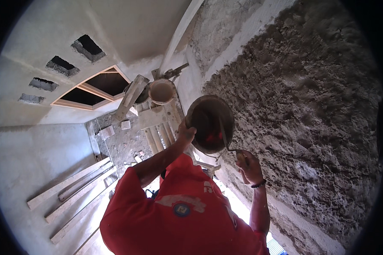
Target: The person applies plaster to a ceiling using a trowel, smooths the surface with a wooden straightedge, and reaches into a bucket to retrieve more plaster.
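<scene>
A dark, mortar-crusted bucket is held tilted in front of my chest, its mouth toward me. My left hand is closed on its rim, thumb over the edge. In my right hand is the wooden handle of a trowel. The trowel's thin metal blade reaches into the bucket's mouth near the right rim. The inside of the bucket is dark, with a reddish glint; how much it holds I cannot tell. Close on the right stands a wall covered in rough, wet-looking grey-brown mortar.
Beyond the bucket, a round tub stands by wooden planks. A board leans beside it. Several long timbers rest along the left wall. A wood-framed opening is at the far left. Rubble lies on the floor.
</scene>
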The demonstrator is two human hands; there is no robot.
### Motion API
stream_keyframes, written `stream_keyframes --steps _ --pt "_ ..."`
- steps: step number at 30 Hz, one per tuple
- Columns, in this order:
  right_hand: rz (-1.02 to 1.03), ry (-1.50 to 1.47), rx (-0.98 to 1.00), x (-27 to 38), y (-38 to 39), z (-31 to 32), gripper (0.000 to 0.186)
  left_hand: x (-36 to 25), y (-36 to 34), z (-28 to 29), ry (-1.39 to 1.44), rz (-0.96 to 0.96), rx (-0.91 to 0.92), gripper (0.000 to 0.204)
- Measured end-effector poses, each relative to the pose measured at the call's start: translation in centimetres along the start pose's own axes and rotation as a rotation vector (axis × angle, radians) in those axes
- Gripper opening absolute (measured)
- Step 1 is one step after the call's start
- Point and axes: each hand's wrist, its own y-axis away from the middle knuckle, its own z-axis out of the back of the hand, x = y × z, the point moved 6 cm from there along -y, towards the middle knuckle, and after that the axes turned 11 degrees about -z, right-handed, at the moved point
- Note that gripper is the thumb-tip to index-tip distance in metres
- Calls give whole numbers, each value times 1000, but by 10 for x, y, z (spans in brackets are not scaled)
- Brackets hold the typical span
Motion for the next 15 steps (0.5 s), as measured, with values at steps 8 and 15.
stream_keyframes --steps 8,15 --pt "-63 -21 -36 -31 8 -7 34 67 4 25 -81 255 -148 46" --pt "-78 -122 54 -57 23 -22 35 86 28 69 -429 -255 -61 47"
